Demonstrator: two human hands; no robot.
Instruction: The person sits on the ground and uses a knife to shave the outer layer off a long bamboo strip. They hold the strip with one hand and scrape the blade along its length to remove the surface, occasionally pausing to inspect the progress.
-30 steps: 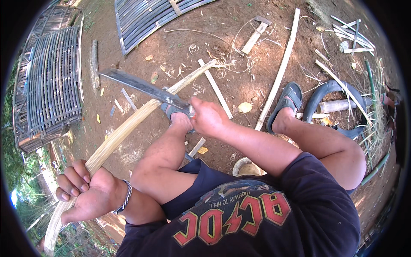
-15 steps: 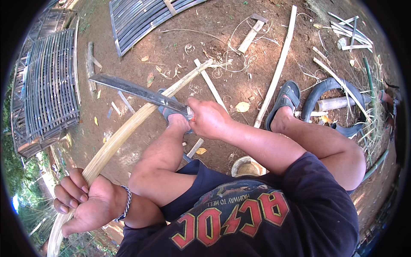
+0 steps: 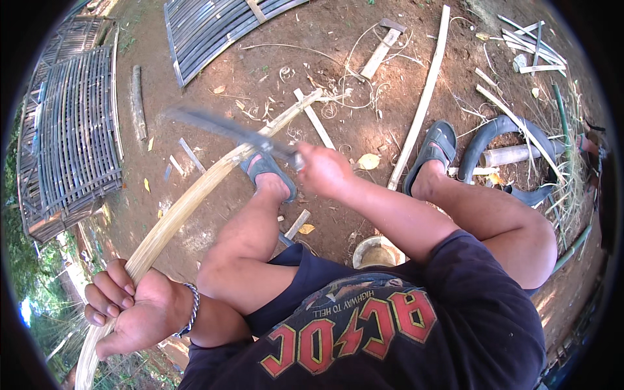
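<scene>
My left hand is closed around the near end of a long, pale bamboo strip. The strip slants up and away to the right, its far end near the ground beyond my left foot. In my right hand is the handle of a machete, mostly hidden by my fingers. Its dark blade points to the left, blurred by motion, and crosses over the strip in this view. Whether the edge touches the strip I cannot tell.
A hammer-like tool lies beyond my feet among thin shavings. A long pale slat rests near my right sandal, with a black rubber tire beside it. Slatted bamboo panels stand at left. A pale bucket sits between my legs.
My right hand has moved slightly right and farther away, carrying the machete along the strip; its blade is now blurred. My left hand and the bamboo strip have hardly moved.
</scene>
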